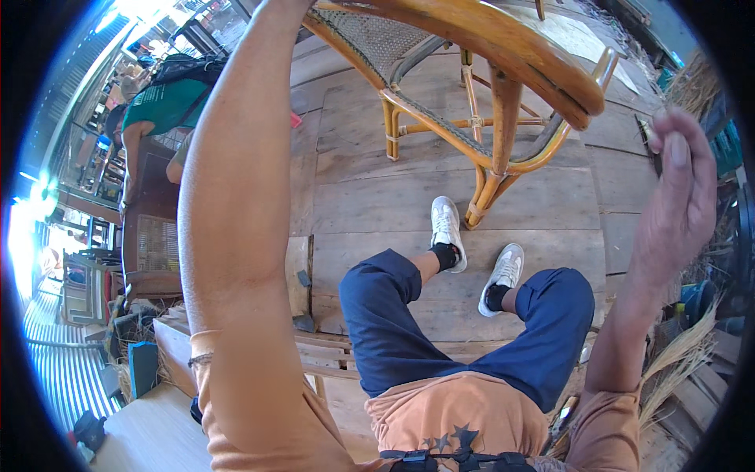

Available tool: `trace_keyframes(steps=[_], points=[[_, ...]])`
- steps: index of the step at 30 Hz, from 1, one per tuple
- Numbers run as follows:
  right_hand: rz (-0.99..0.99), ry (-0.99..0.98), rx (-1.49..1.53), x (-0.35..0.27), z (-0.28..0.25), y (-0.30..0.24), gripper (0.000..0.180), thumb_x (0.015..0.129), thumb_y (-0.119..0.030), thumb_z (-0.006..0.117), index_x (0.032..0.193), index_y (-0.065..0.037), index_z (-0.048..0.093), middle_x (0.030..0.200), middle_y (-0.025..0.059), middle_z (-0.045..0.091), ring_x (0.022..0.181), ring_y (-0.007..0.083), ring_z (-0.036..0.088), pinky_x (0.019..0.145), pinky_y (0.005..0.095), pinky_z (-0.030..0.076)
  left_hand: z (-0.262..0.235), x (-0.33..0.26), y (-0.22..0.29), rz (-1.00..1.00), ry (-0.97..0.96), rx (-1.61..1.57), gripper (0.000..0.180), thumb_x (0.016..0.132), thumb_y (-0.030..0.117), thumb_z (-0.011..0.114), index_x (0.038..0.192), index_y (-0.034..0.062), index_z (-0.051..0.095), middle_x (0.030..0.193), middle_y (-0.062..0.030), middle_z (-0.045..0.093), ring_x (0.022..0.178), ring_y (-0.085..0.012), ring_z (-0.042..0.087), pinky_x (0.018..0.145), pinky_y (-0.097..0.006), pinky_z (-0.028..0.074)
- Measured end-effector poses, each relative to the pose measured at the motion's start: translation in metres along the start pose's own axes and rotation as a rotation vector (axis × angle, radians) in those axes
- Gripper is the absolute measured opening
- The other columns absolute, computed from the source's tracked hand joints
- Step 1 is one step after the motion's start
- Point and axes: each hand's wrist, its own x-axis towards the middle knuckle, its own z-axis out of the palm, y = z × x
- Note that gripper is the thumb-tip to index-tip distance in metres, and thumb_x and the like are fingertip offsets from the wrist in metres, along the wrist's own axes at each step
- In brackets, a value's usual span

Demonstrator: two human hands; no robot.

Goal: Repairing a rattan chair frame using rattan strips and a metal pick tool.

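A rattan chair (pixel 487 149) stands in front of me on wooden boards, with a woven panel (pixel 377 43) and a curved, glossy armrest (pixel 503 47). My left arm reaches up and away past the chair's left side. The left hand lies beyond the upper edge of the picture, so its fingers do not show. Raised at the right, apart from the armrest's end, is my right hand (pixel 680 185). Its thumb and fingers are drawn together in a pinch; whatever is between them, if anything, is too small to make out.
At the left, a person in a green shirt (pixel 169 106) bends over a dark wooden piece (pixel 149 208) with a woven panel. Loose straw-like fibres (pixel 680 354) and wood pieces lie at my right. A pale tabletop (pixel 153 433) is at lower left.
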Motion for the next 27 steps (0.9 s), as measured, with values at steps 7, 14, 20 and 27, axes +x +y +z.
trace_keyframes(steps=[7,14,20,27], points=[[-0.222,-0.236,0.010,0.023,0.076,0.022,0.035,0.093,-0.033,0.045,0.106,-0.004,0.061,0.098,0.0069,0.062,0.089,0.0130,0.058,0.080,0.0228,0.044,-0.005,0.002,-0.007,-0.068,0.078,-0.455,0.071,0.085,0.060,0.037,0.088,-0.0060,0.063,0.085,-0.0196,0.064,0.078,-0.0269,0.061,0.079,-0.037,0.044],[-0.007,-0.139,-0.168,0.027,0.101,0.035,0.047,0.094,-0.041,0.039,0.101,-0.001,0.062,0.097,0.0086,0.062,0.089,0.0141,0.058,0.083,0.0255,0.043,-0.010,0.001,-0.024,-0.117,0.087,-0.527,0.073,0.087,0.061,0.031,0.091,-0.0050,0.062,0.084,-0.0183,0.063,0.079,-0.0264,0.059,0.081,-0.037,0.042],[-0.584,-0.189,-0.682,0.077,0.116,0.063,0.038,0.094,-0.032,0.042,0.104,0.000,0.059,0.097,0.0084,0.062,0.091,0.0147,0.059,0.086,0.0268,0.044,-0.005,0.026,-0.063,-0.194,0.112,-0.660,0.072,0.088,0.060,0.029,0.095,-0.0047,0.061,0.084,-0.0173,0.062,0.087,-0.0251,0.056,0.081,-0.037,0.042],[-0.208,-0.119,-0.115,0.096,0.173,0.057,0.038,0.092,-0.031,0.042,0.075,-0.001,0.058,0.059,0.0011,0.047,0.056,0.0098,0.046,0.057,0.0236,0.040,0.004,0.034,-0.076,-0.346,0.273,-0.551,0.062,0.091,0.051,0.031,0.092,-0.0024,0.062,0.079,-0.0154,0.062,0.075,-0.0233,0.057,0.075,-0.032,0.044]])
